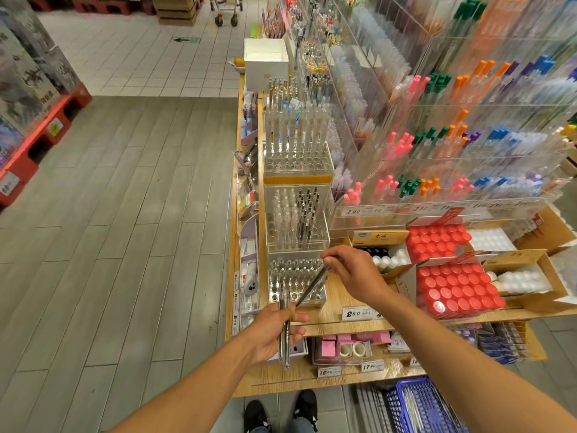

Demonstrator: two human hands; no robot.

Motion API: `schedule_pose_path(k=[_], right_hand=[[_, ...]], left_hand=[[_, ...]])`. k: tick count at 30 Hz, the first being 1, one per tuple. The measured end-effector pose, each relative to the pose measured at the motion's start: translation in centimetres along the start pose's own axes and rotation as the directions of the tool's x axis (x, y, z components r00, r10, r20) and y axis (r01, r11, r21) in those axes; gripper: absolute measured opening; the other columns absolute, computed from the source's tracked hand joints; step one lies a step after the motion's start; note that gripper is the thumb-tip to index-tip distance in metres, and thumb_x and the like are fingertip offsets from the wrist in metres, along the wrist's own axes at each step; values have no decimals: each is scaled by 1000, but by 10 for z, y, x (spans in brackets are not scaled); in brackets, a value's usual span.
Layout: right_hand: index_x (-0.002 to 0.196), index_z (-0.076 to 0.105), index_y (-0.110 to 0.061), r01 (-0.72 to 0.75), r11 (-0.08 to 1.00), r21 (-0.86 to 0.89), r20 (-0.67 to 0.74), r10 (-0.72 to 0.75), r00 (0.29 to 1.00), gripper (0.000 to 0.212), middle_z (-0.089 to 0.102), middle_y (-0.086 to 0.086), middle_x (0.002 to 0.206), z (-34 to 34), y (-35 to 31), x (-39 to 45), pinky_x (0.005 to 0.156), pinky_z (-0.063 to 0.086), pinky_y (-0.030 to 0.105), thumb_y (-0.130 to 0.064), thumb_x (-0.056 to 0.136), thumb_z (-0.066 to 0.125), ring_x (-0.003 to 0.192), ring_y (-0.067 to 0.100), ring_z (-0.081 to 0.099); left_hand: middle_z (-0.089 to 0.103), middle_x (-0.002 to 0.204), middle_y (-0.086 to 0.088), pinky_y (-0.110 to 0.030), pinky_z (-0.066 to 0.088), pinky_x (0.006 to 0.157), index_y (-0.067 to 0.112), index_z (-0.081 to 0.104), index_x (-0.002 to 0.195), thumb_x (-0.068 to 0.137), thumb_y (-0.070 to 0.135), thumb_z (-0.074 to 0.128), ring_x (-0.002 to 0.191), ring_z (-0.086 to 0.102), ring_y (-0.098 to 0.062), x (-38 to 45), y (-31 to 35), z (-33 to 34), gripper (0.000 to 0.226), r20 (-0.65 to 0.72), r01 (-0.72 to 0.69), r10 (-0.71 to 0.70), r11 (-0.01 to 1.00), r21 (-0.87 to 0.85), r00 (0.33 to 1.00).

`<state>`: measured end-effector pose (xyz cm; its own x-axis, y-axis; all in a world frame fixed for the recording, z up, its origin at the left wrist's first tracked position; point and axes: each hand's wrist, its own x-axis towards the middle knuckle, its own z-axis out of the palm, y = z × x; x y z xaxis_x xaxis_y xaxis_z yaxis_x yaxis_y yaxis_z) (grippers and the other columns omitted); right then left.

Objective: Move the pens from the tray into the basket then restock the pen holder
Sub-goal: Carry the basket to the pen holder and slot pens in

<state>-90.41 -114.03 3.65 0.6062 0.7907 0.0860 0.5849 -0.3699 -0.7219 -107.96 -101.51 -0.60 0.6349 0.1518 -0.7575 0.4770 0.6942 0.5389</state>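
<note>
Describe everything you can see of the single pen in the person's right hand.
The pen is slim and dark, with a glossy, partly see-through barrel that looks like plastic. It lies tilted, its upper end pinched by the right hand, its lower end pointing toward the left hand. It hangs in front of the clear pen holder, not yet in a hole. Finer details are blurred.

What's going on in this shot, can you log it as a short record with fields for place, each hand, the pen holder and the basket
place: stationery aisle, wooden display shelf
left hand: grips a bundle of pens, held roughly upright
right hand: pinches a single pen by its upper end, tip slanting down toward the left hand
pen holder: clear, nearest of a stacked row, front holes empty
basket: blue, on the floor at lower right, pens lying inside
task stage: restocking, single pen not yet in a hole
</note>
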Motion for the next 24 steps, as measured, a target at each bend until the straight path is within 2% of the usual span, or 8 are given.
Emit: schedule_pose_path(k=[4, 10, 14, 18, 24], right_hand=[[111, 67, -8, 86, 985, -146, -21, -90, 996, 20, 68, 2, 101, -1, -1, 1, 79, 46, 23, -19, 98, 55, 92, 16, 63], [115, 66, -8, 189, 915, -355, 111, -159, 981, 26, 67, 4, 110, 5, 3, 0, 82, 53, 29, -22, 100, 50, 96, 19, 64], [116, 67, -9, 220, 888, -403, 158, -168, 973, 25, 68, 4, 109, 14, 8, -1, 80, 55, 31, -21, 98, 55, 95, 21, 65], [105, 70, -5, 280, 861, -425, 176, -225, 958, 19, 69, 7, 98, 17, 8, 6, 74, 58, 35, -18, 93, 62, 86, 23, 67], [109, 70, -7, 311, 845, -435, 292, -194, 936, 20, 63, 2, 102, 25, 15, 11, 79, 55, 31, -16, 94, 60, 94, 19, 62]], left_hand=[[65, 120, -27, -29, 57, 55, 1, 48, 125, 102, 2, 46, 62, 62, -21, 3, -1, -5, 22, -33, -9, 10, 1000, 19, 999], [63, 121, -28, -30, 57, 56, 1, 50, 122, 103, 2, 45, 62, 62, -22, 4, -3, -9, 20, -44, -20, 20, 1000, 16, 999], [65, 117, -27, -30, 57, 56, 1, 50, 121, 102, 2, 45, 62, 62, -22, 3, -3, -9, 19, -43, -23, 24, 1000, 21, 999], [66, 116, -27, -30, 58, 57, 2, 52, 120, 102, 2, 46, 63, 63, -22, 2, -2, -10, 19, -52, -22, 23, 1000, 22, 998], [70, 110, -23, -30, 58, 59, 1, 54, 121, 101, 4, 51, 64, 64, -22, -1, -1, -8, 21, -59, -28, 30, 999, 38, 998]])
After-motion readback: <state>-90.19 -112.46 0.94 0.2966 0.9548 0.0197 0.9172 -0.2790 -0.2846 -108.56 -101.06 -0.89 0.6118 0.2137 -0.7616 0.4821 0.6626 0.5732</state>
